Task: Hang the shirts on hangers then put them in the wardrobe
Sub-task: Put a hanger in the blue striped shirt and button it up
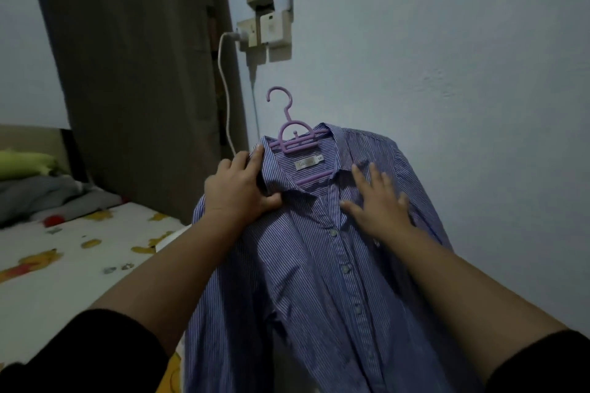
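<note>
A blue-and-white striped button shirt (319,281) hangs in front of me on a purple plastic hanger (292,134), whose hook sticks up above the collar. The hanger's bars show inside the open neck near the label. My left hand (238,188) grips the left side of the collar and shoulder, holding the shirt up. My right hand (376,201) lies flat with fingers spread on the shirt's right chest, just below the collar. The lower part of the shirt runs out of view at the bottom.
A bed (64,258) with a cartoon-print sheet and pillows (28,182) is at the left. A brown curtain (137,73) hangs behind it. Wall sockets and a switch box (266,9) with a white cable (225,89) sit on the pale wall (447,73).
</note>
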Available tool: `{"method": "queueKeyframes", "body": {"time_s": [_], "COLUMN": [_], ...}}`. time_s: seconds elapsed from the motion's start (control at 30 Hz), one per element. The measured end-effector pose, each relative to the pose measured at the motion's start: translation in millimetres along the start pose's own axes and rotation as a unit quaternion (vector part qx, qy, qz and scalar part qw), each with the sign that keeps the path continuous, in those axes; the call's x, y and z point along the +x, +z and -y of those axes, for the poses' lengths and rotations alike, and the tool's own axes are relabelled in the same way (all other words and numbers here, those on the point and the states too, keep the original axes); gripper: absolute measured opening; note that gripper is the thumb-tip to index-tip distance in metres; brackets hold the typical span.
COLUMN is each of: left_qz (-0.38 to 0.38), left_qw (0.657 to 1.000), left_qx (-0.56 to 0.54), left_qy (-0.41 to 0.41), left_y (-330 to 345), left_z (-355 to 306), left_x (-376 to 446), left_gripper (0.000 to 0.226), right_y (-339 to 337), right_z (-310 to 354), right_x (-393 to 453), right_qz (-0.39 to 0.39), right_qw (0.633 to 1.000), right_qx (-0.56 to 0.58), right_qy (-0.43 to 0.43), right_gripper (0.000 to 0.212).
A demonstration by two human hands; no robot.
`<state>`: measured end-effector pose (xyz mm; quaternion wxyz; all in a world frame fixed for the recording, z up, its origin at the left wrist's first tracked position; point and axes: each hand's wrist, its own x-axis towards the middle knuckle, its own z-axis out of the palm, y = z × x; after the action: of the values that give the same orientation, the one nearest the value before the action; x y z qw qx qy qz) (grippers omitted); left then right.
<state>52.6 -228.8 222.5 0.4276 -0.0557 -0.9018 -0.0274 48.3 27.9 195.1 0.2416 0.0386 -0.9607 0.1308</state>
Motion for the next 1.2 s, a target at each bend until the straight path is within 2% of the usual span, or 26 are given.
{"method": "queueKeyframes", "body": {"time_s": [0.23, 0.4, 0.53, 0.7, 0.8, 0.87, 0.97, 1.07, 1.13, 1.2], "left_qz": [0.059, 0.145, 0.198, 0.282, 0.283, 0.272, 0.270, 0.253, 0.233, 0.211], "left_qw": [0.991, 0.969, 0.961, 0.929, 0.933, 0.934, 0.930, 0.934, 0.947, 0.963], "left_qx": [0.028, 0.026, 0.026, 0.104, 0.087, 0.089, 0.112, 0.127, 0.120, 0.107], "left_qy": [-0.120, -0.198, -0.192, -0.215, -0.205, -0.215, -0.223, -0.220, -0.184, -0.129], "left_y": [51, 86, 94, 91, 84, 79, 78, 78, 78, 76], "left_z": [66, 100, 101, 99, 96, 93, 86, 79, 76, 70], "left_x": [-7, -23, -16, -15, -17, -19, -22, -28, -31, -33], "left_gripper": [0.101, 0.105, 0.108, 0.098, 0.081, 0.078, 0.083, 0.103, 0.107, 0.101], "right_y": [79, 125, 148, 154, 148, 143, 138, 133, 129, 123], "right_z": [59, 85, 98, 110, 112, 112, 112, 111, 108, 103], "right_x": [31, 39, 38, 36, 37, 37, 35, 31, 29, 25], "right_qz": [0.064, 0.108, 0.137, 0.140, 0.135, 0.130, 0.130, 0.127, 0.121, 0.116], "right_qw": [0.997, 0.993, 0.989, 0.989, 0.990, 0.990, 0.990, 0.991, 0.992, 0.992], "right_qx": [0.013, 0.015, 0.021, 0.016, 0.020, 0.019, 0.013, 0.011, 0.008, 0.000], "right_qy": [-0.029, -0.050, -0.050, -0.046, -0.046, -0.049, -0.050, -0.049, -0.046, -0.041], "right_gripper": [0.075, 0.076, 0.075, 0.075, 0.076, 0.076, 0.077, 0.077, 0.078, 0.079]}}
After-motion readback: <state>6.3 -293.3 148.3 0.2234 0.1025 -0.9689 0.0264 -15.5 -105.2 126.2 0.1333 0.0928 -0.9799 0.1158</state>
